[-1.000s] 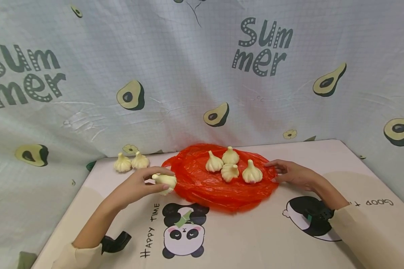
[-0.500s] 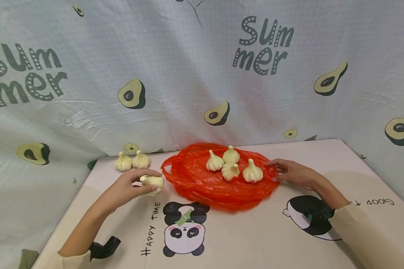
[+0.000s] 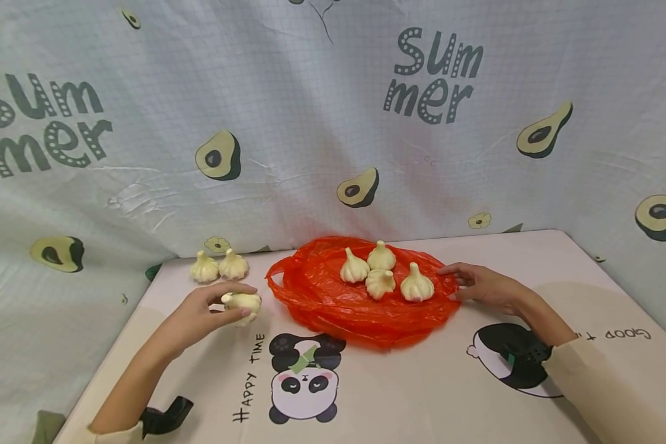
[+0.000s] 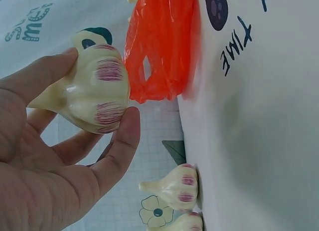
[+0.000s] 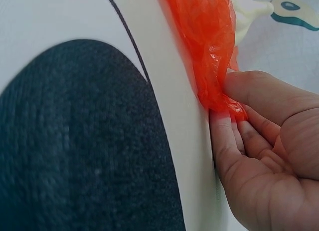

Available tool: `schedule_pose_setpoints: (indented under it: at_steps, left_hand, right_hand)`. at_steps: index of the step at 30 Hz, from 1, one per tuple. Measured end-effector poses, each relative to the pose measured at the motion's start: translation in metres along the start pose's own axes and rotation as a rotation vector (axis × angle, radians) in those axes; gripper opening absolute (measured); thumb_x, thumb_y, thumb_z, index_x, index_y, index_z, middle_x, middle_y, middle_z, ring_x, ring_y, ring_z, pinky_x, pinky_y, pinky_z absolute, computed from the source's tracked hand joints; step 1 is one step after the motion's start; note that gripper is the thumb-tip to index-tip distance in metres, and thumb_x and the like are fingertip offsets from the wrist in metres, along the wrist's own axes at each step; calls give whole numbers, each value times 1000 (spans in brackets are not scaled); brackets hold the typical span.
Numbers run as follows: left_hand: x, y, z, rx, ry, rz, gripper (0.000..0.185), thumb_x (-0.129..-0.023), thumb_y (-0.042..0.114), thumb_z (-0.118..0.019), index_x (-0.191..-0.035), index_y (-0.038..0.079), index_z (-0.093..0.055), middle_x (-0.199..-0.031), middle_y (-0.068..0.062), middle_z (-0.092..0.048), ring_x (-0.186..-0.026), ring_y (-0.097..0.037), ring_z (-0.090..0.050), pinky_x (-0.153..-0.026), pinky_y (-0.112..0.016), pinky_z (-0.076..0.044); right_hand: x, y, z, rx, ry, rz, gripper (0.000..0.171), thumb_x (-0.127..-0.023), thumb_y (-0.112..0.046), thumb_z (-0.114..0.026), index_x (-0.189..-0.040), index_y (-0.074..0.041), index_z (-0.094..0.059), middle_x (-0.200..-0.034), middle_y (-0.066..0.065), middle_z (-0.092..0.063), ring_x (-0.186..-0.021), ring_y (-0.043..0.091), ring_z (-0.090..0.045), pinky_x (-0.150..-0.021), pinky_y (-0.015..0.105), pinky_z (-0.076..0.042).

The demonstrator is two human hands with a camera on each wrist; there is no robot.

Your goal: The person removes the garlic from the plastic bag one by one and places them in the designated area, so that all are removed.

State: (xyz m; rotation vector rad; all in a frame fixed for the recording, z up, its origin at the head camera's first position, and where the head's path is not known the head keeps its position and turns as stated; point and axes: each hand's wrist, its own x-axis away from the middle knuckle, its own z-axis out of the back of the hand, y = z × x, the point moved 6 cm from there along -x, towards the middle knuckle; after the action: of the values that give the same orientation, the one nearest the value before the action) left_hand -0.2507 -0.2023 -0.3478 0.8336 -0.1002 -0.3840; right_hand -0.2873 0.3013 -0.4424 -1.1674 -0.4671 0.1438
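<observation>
My left hand (image 3: 195, 319) holds a garlic bulb (image 3: 242, 306) above the table, left of a red plastic bag (image 3: 333, 314). In the left wrist view, thumb and fingers pinch this cream bulb (image 4: 94, 91) with purple streaks, its stem toward the palm. Several garlic bulbs (image 3: 417, 285) rest on the spread bag. At the bag's right edge my right hand (image 3: 491, 288) grips the plastic; the right wrist view has the red film (image 5: 214, 86) between thumb and fingers. Two more bulbs, one of them a garlic bulb (image 3: 234, 265), stand at the table's back left.
The pale table (image 3: 399, 394) bears printed pandas and lettering. Behind it hangs a white curtain (image 3: 288, 123) with avocado prints, close against the table's back edge. A black strap piece (image 3: 168, 416) shows at my left wrist.
My left hand has moved left, away from the bag, carrying the garlic bulb with it. The bag's left handle loop has come into view. My right hand stays in place.
</observation>
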Motion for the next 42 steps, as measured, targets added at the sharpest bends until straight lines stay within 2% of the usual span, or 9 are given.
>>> schedule_pose_setpoints:
  at_steps: [4, 11, 16, 25, 32, 38, 42]
  left_hand:
    - [0, -3, 2, -16, 9, 14, 38, -92, 29, -77, -127, 15, -71, -138, -8, -62, -128, -30, -52, -95, -48, -48]
    - [-2, -9, 8, -71, 58, 7, 38, -91, 26, -78, -126, 14, -71, -137, -12, -63, -117, -31, -57, -86, -42, -51]
    - [-7, -15, 12, -104, 69, 24, 39, -90, 27, -79, -127, 15, -71, -133, -12, -65, -112, -33, -58, -79, -37, -53]
    - [-28, -24, 19, -188, 89, 62, 42, -91, 29, -79, -129, 14, -71, -132, -16, -65, -110, -37, -57, -77, -36, -49]
    - [-43, -30, 20, -191, 91, 3, 36, -90, 24, -79, -123, 10, -72, -121, -14, -69, -100, -31, -58, -74, -36, -48]
    - [-54, -32, 18, -198, 64, -7, 35, -93, 23, -76, -124, 9, -71, -127, -16, -66, -107, -33, -59, -87, -44, -50]
    - [-60, -31, 18, -179, 58, 2, 36, -93, 25, -76, -126, 10, -71, -126, -17, -66, -102, -32, -57, -80, -38, -49]
  right_hand:
    - [0, 0, 1, 5, -1, -3, 61, -91, 1, -66, -148, 2, -43, -152, 29, -35, -130, 38, -44, -94, 31, -55]
    - [0, -1, 1, 12, 0, -5, 61, -91, 1, -67, -148, 2, -43, -152, 29, -35, -129, 37, -45, -93, 31, -55]
    - [0, -1, 1, 14, 4, -6, 61, -91, 1, -66, -147, 2, -44, -151, 29, -36, -128, 37, -45, -93, 31, -55]
    - [-1, -1, 1, -6, -1, -12, 62, -91, 1, -67, -148, 2, -43, -151, 29, -36, -126, 35, -47, -93, 31, -55]
    - [-1, 0, 1, 1, -3, -8, 61, -91, 1, -66, -148, 2, -43, -152, 29, -36, -128, 37, -45, -94, 31, -55]
    - [-1, -1, 1, 8, -2, -9, 61, -91, 1, -66, -148, 1, -43, -152, 29, -35, -129, 38, -45, -94, 32, -55]
    - [0, -1, 1, 10, 1, -10, 62, -92, 0, -67, -148, 1, -42, -152, 29, -35, -128, 38, -45, -94, 33, -55]
